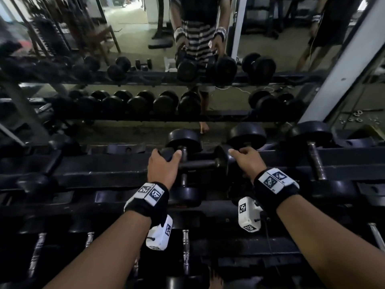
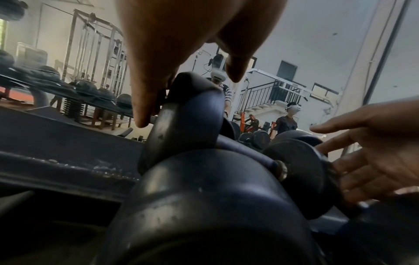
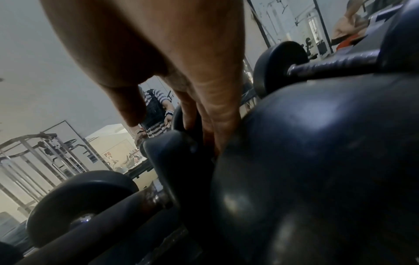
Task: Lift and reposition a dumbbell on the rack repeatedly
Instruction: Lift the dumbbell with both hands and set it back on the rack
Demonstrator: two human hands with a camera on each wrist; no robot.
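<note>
A small black dumbbell (image 1: 198, 163) lies crosswise on the top tier of the rack (image 1: 104, 174), resting over another dumbbell (image 1: 184, 140) that runs front to back. My left hand (image 1: 167, 153) grips its left head (image 2: 188, 111), fingers on one side and thumb on the other. My right hand (image 1: 237, 152) rests against the outer face of its right head (image 2: 301, 172); the fingers (image 2: 353, 161) look straight and spread, and the thumb (image 3: 129, 107) hangs free. Both wrists wear black bands with white markers.
More dumbbells stand on the same tier to the right (image 1: 248, 136) (image 1: 312, 140), and chrome-handled ones (image 1: 185, 247) fill the lower tier near me. A mirror behind the rack reflects the rows of weights and me. A white post (image 1: 337, 76) rises at the right.
</note>
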